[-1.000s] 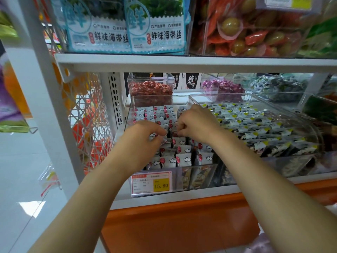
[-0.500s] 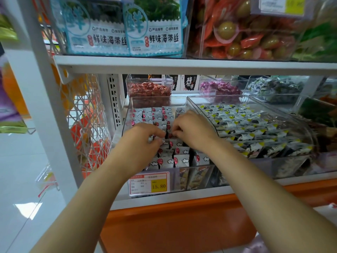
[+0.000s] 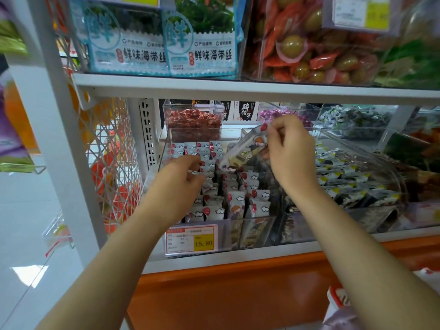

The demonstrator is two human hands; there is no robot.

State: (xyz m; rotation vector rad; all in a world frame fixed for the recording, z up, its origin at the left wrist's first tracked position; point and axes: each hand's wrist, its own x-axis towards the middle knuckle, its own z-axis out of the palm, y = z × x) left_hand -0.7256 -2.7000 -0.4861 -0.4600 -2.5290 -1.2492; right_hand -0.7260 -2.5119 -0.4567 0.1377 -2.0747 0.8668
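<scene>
A person stands at a shop shelf, both bare arms reaching into a clear plastic bin (image 3: 164, 151) of small white snack packets (image 3: 238, 201). The packets stand upright in tight rows from the front of the bin to the back.

The right hand (image 3: 291, 153) is raised above the bin. Its grip is clamped on one long packet (image 3: 242, 151), pinched at the upper end between thumb and fingertips, so the packet hangs tilted in the air over the middle rows, touching none of them. The left hand (image 3: 177, 184) is down among the left-hand rows with its fingers curled onto the packet tops; whether its grip is closed on a packet cannot be told.

The tidying looks well along: most of the bin is in neat rows. A dark gap shows in the middle row just below the lifted packet, and a few packets at the front lean unevenly. What seems left is to seat the held packet in a row and straighten those leaners.

A price label (image 3: 191, 239) reading 15.80 sits on the bin's front wall. Just to the right is another clear bin of dark packets (image 3: 357, 177). Behind is a tub of red sweets (image 3: 192, 120), and bags of seaweed (image 3: 166, 44) stand on the shelf above.
</scene>
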